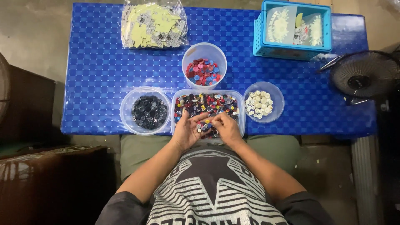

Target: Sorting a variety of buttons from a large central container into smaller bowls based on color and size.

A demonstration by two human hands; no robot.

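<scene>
You're sorting mixed buttons (pixel 207 104) in the rectangular tub (pixel 239 96) at the table's (pixel 100 66) near edge. Your left hand (pixel 186 131) cups a few buttons; your right hand (pixel 225 127) pinches at them, fingers narrow. I judge the next move calls for matching colour: dark-button bowl (pixel 146 111) left, white-button bowl (pixel 261 103) right, red-button cup (pixel 203 71) behind.

Rectangular clear tub (pixel 239 106) of mixed-colour buttons (pixel 206 104) lies at the bench's near edge, upright, centred.
</scene>
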